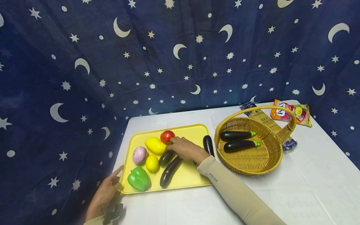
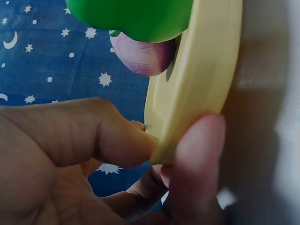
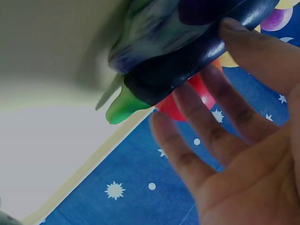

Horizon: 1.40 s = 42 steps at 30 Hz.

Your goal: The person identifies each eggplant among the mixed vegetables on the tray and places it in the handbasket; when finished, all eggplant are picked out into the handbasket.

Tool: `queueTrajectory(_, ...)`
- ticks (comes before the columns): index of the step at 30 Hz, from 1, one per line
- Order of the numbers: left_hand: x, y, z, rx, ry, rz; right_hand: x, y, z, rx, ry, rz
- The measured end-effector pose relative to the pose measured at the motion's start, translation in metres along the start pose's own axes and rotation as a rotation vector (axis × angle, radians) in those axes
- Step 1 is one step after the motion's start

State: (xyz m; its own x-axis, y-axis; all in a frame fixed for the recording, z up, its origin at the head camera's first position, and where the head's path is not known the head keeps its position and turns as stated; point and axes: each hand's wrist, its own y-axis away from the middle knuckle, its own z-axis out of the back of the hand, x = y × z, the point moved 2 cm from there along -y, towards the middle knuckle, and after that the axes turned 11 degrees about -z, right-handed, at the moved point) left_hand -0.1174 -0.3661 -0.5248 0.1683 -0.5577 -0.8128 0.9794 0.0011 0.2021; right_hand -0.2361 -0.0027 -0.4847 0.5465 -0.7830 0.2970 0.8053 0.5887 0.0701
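My left hand [image 1: 105, 192] pinches the near left corner of a yellow tray [image 2: 206, 61] between thumb and finger. Over the middle of the tray reaches my right hand [image 1: 187, 149]. In the right wrist view, its loosely extended fingers and thumb lie along one side of a dark eggplant [image 3: 159, 77] with a green stem, fingertips right at its skin. Beside that one lies a longer purple eggplant [image 1: 170, 173]. Around them on the tray are a tomato [image 1: 167, 136], a yellow mango-shaped fruit [image 1: 155, 145], a lemon [image 1: 152, 163], a purple onion [image 1: 139, 155] and a green bell pepper [image 1: 139, 179].
Another eggplant [image 1: 208, 144] lies at the tray's right side, partly behind the forearm. A wicker basket [image 1: 248, 161] with a tall handle stands to the right, holding two eggplants [image 1: 239, 140]. Behind it are a long pasta packet [image 1: 264, 118] and a colourful snack bag [image 1: 301, 114].
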Motion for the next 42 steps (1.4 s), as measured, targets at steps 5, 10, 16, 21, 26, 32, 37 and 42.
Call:
queueTrajectory(5,-0.001,0.000,-0.002,0.008,0.001,-0.005,-0.003,-0.001,-0.003,0.027,-0.020,-0.032)
queueTrajectory(10,-0.003,-0.002,-0.001,0.007,0.024,-0.003,-0.007,0.000,-0.006,-0.012,0.005,0.006)
queueTrajectory(16,-0.002,-0.001,0.000,0.007,0.061,0.000,-0.007,0.000,-0.007,-0.039,0.044,0.045)
queueTrajectory(21,0.001,-0.002,0.000,0.012,0.023,-0.010,-0.007,0.003,-0.006,-0.012,0.054,0.036)
queueTrajectory(26,0.003,0.001,-0.001,0.003,0.034,-0.018,-0.005,0.011,0.002,-0.003,0.078,0.023)
queueTrajectory(32,0.004,0.003,-0.002,0.002,0.078,-0.014,-0.001,0.028,0.019,-0.050,0.130,0.029)
queueTrajectory(37,0.001,0.003,0.001,0.006,0.054,-0.008,0.003,0.047,0.032,-0.136,0.234,0.069)
queueTrajectory(42,-0.001,0.001,0.003,0.014,0.024,-0.013,0.003,0.068,0.044,-0.255,0.371,0.137)
